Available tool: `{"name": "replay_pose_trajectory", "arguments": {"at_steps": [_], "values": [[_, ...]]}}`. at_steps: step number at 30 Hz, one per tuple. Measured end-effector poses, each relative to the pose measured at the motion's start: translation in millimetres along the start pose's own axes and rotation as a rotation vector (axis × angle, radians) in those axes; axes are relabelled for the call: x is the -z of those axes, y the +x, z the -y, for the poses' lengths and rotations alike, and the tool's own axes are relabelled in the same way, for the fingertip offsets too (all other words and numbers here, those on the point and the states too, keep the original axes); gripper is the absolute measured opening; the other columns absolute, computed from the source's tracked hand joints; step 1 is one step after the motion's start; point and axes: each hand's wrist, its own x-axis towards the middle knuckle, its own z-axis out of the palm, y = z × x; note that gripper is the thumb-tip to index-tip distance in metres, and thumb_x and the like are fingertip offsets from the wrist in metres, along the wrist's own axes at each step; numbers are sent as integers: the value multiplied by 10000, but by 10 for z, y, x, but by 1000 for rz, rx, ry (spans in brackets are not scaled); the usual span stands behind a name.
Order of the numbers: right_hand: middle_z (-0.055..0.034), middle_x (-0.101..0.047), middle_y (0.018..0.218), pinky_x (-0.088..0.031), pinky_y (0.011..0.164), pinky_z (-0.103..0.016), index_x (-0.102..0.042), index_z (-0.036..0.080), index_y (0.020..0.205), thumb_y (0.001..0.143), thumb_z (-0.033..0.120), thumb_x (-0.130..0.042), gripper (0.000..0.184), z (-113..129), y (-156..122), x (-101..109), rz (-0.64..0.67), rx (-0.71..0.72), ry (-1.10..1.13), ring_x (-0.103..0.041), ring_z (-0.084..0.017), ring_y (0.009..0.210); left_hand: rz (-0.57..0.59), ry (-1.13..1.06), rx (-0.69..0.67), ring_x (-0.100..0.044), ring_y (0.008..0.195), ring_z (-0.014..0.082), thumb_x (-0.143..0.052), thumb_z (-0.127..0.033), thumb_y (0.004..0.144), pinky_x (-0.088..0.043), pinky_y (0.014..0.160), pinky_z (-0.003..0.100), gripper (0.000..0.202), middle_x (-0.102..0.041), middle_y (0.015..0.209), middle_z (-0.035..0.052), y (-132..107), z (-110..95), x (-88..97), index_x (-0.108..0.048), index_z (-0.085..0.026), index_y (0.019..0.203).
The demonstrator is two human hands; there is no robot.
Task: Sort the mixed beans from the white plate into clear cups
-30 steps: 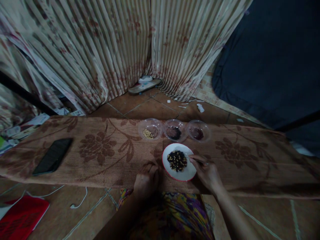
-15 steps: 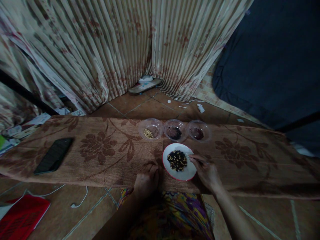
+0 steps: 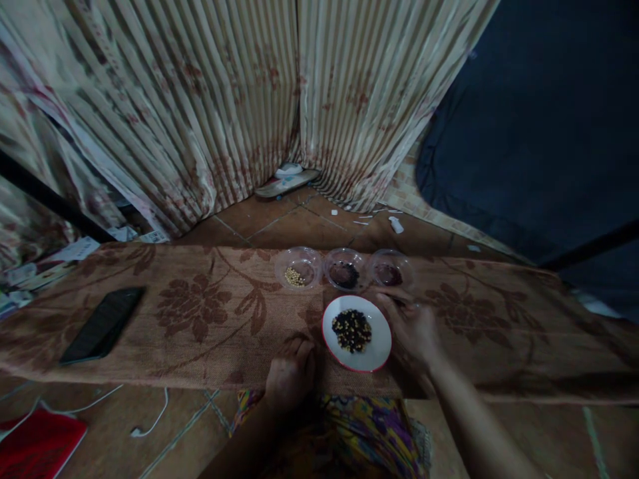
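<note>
My left hand [image 3: 290, 374] rests on the cloth at the table's front edge, its fingers curled in with nothing visible in them. To its right is a white plate [image 3: 378, 339] with a red rim, holding a heap of mixed black and yellow beans [image 3: 352, 330]. My right hand [image 3: 415, 326], smeared by motion, is over the plate's right side, pinching what look like slim tweezers [image 3: 417, 305]. Its fingertips reach toward the right clear bowl [image 3: 407, 263], which has dark red beans. The middle clear bowl [image 3: 328, 258] contains black beans, the left clear bowl [image 3: 310, 255] yellow ones.
A dark phone [image 3: 102, 326] lies at the left on the patterned tablecloth [image 3: 239, 356]. Beyond the table are a skateboard [image 3: 289, 183], striped curtains [image 3: 249, 100] and small white litter on the floor. A red bag [image 3: 42, 442] and white cable [image 3: 154, 419] are at lower left.
My right hand has moved up and away from the beans on the plate toward the right clear bowl. My left hand stays put on the cloth. The view has tilted slightly upward.
</note>
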Motion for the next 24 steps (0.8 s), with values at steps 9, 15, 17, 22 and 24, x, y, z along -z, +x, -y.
{"name": "replay_pose_trajectory", "arguments": {"at_steps": [9,15,17,22,24], "values": [[-84,-749,973,-523,871,-385,-733,180,923,856,397,-601,263,-101,45,-141,-153,-69,162,-687,-232,940,18,-13,-1,-589,786,157,-434,-198,923,-490,696,270,149,-621,823,31,-4,14,-9,-573,-218,875],[-90,-740,921,-546,788,-377,-746,184,873,833,424,-625,272,-224,-287,91,-92,-115,66,-687,-246,882,23,-7,4,-589,821,164,-438,-202,925,-487,720,277,132,-620,837,28,4,9,-11,-565,-216,891],[-90,-728,955,-541,797,-370,-743,194,902,853,424,-605,273,-263,-365,139,6,-94,28,-677,-241,910,20,1,6,-585,800,161,-436,-199,927,-484,707,276,134,-618,828,25,8,3,-7,-563,-215,886],[-82,-694,995,-523,837,-361,-731,214,923,888,425,-569,268,-310,-453,143,113,-50,-17,-646,-223,951,28,16,8,-584,805,157,-435,-213,932,-483,716,271,144,-612,824,29,6,-1,-2,-565,-213,871],[-77,-687,1000,-519,841,-354,-730,218,932,897,419,-563,263,-326,-451,118,128,-36,-33,-642,-216,953,34,14,12,-585,818,156,-437,-212,930,-483,724,268,141,-610,834,30,2,0,-3,-569,-213,880]]}}
